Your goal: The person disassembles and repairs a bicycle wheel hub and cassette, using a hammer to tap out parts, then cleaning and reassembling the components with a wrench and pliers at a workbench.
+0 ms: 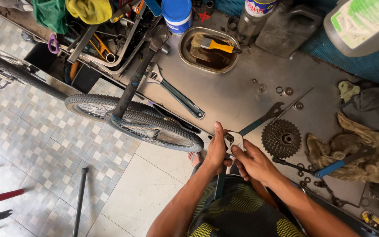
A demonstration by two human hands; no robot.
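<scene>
Your left hand (217,151) and right hand (253,163) meet at the bench edge, both closed on one small pale metal part (234,141): left thumb raised along its left side, right fingertips pinching its lower edge. A blue-handled tool (219,186) hangs below your left hand; whether that hand grips it cannot be told. Just right of the part lie one cassette (281,138) and one cone wrench (262,119); one adjustable wrench (176,93) lies further up the bench (237,94). One oval tray (210,50) holds dark liquid and one yellow-handled brush (212,43). Two wheels (154,128) stand beside the bench.
</scene>
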